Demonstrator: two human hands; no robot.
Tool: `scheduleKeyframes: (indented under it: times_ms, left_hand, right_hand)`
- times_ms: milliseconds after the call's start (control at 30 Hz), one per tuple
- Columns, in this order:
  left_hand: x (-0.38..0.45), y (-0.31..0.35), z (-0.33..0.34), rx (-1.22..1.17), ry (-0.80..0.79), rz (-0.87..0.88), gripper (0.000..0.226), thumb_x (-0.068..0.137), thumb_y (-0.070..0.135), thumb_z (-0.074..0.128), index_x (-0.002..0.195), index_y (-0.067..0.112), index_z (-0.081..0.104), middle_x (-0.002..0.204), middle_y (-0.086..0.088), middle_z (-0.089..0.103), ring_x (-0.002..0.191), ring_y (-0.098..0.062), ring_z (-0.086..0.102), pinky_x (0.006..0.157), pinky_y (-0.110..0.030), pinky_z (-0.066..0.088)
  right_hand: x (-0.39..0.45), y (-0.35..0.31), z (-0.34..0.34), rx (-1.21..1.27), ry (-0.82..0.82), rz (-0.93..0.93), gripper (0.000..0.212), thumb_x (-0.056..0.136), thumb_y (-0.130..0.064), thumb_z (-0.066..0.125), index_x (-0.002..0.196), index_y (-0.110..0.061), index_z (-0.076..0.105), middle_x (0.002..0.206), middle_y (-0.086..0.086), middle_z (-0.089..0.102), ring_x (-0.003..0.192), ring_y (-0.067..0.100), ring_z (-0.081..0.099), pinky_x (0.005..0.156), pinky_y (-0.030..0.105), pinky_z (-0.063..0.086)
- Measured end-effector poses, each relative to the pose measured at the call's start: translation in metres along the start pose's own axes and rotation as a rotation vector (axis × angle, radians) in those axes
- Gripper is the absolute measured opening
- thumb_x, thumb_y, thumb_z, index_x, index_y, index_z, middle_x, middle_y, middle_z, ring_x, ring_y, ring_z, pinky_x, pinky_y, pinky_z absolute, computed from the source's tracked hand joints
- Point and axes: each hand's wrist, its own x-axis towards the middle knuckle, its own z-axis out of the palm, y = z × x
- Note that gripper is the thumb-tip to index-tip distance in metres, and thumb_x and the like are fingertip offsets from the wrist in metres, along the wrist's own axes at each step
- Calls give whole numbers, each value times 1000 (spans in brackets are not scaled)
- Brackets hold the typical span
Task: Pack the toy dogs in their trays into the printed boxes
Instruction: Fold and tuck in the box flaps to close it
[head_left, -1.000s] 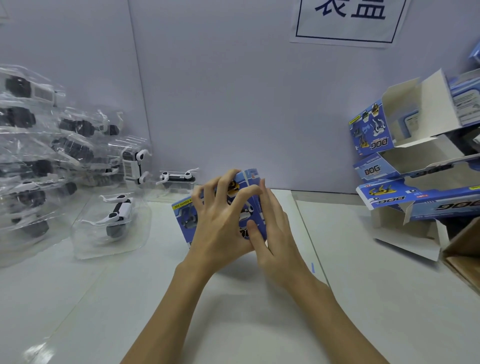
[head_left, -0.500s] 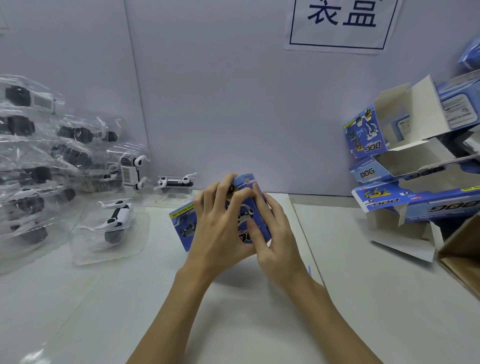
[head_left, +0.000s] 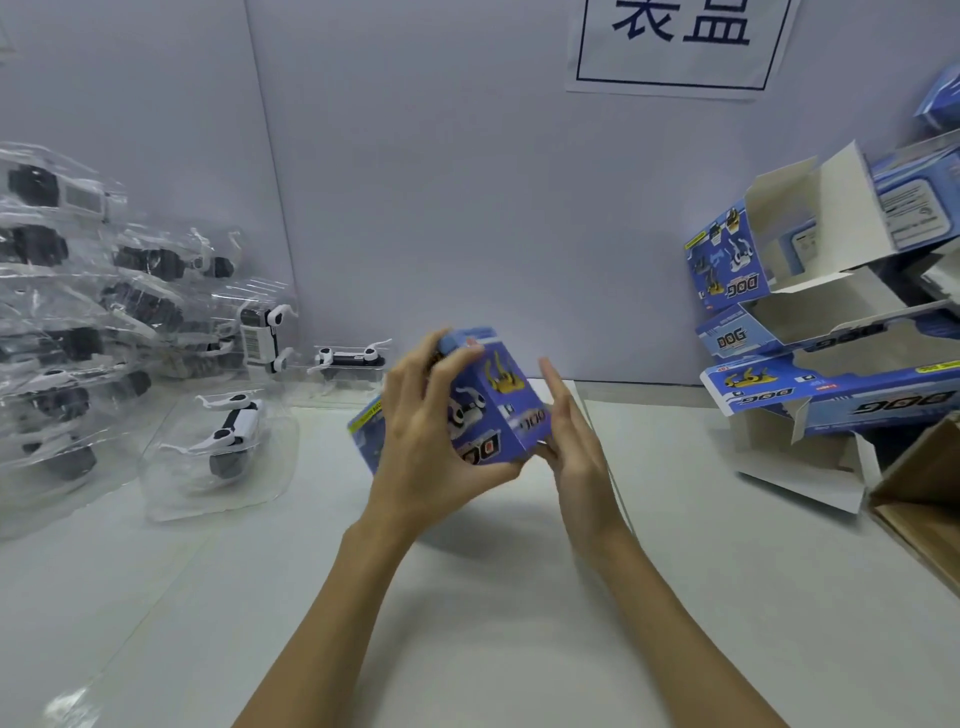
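Head view shows us holding one printed box (head_left: 488, 410) above the white table (head_left: 467, 597), between our two hands. Our left hand (head_left: 426, 441) wraps it, fingers curled over the top edge and thumb under the lower corner; our right hand (head_left: 571, 441) lies flat-fingered against the box's right side, touching near the bottom corner rather than clasping. The box looks closed, though its far end is hidden, so we judge the step to be checking or pressing shut the last flap. To do it well, we should keep the left grip firm but not crushing the card, and press with the right palm squarely so the tuck seats without creasing. Left of our left hand, a toy dog in its clear tray (head_left: 223, 441) waits, with a pile of filled trays (head_left: 67, 322) beyond it. Far right of our right hand, the open empty boxes (head_left: 810, 291) lean stacked beside a brown carton (head_left: 924, 499).
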Motion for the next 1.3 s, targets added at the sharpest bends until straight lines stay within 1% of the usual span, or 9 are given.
scheduleKeyframes:
  times_ms: [233, 367, 600, 700, 800, 933, 1067, 1167, 1300]
  left_hand:
    - [5, -1, -5, -896, 172, -696, 62, 80, 51, 76, 130, 21, 55, 117, -1, 70, 105, -26, 71, 91, -44, 59]
    - [0, -2, -12, -1327, -47, -1036, 65, 91, 74, 53, 101, 17, 82, 88, -4, 78, 72, -22, 76, 67, -35, 63]
    - [-4, -21, -4, -710, 9, -1156, 69, 91, 76, 51, 110, 13, 71, 87, -7, 78, 68, -20, 75, 61, -32, 59]
    - [-2, -23, -7, -721, -152, -1163, 74, 84, 87, 50, 108, 20, 72, 83, -5, 75, 67, -15, 71, 62, -30, 55]
    - [-5, -18, 1, -802, -277, -1059, 83, 69, 79, 72, 129, 23, 62, 109, -11, 72, 87, -17, 72, 74, -33, 59]
    - [-6, -16, 10, -961, 13, -1100, 84, 66, 39, 97, 130, 21, 44, 110, -11, 78, 92, -21, 78, 74, -31, 60]
    - [-8, -23, 10, -876, 254, -1220, 69, 71, 62, 85, 116, 17, 58, 97, -3, 79, 84, -22, 77, 74, -39, 62]
    - [-9, -19, 12, -969, 81, -1140, 64, 84, 67, 69, 130, 24, 62, 117, 1, 77, 99, -24, 76, 73, -36, 61]
    - [-11, -16, 15, -947, -4, -1038, 54, 92, 54, 65, 139, 29, 59, 121, 1, 77, 104, -24, 76, 82, -35, 60]
  right_hand:
    - [2, 0, -3, -117, -95, 236, 56, 97, -67, 43, 143, -37, 53, 129, -9, 70, 116, 10, 70, 86, 25, 60]
    - [3, -1, -11, 53, -206, 390, 57, 97, -61, 60, 144, -28, 53, 133, -6, 71, 126, 25, 67, 99, 44, 56]
    - [7, 2, -18, 397, -148, 400, 62, 93, -27, 77, 147, -33, 47, 134, 10, 71, 116, 34, 72, 83, 45, 64]
    - [10, 7, -10, 481, 135, 284, 68, 87, -20, 77, 146, -35, 46, 133, 0, 72, 115, 25, 73, 90, 50, 62]
    - [10, 7, -12, 524, 299, 295, 73, 84, -23, 82, 142, -42, 41, 125, 0, 75, 97, 21, 78, 70, 43, 64]
    - [13, 7, -23, 434, 490, 311, 58, 82, -44, 81, 123, -23, 45, 109, 10, 74, 92, 22, 75, 72, 41, 65]
    - [14, 12, -22, 208, 378, 225, 67, 71, -57, 80, 114, -16, 50, 115, 16, 73, 96, 21, 78, 73, 35, 64]
    - [11, 19, -18, 148, 358, 229, 66, 81, -54, 78, 134, -23, 54, 119, 14, 70, 98, 18, 77, 77, 36, 65]
    - [10, 22, -25, 60, 333, 175, 26, 100, -45, 65, 114, -24, 75, 104, 7, 79, 103, 21, 76, 79, 33, 64]
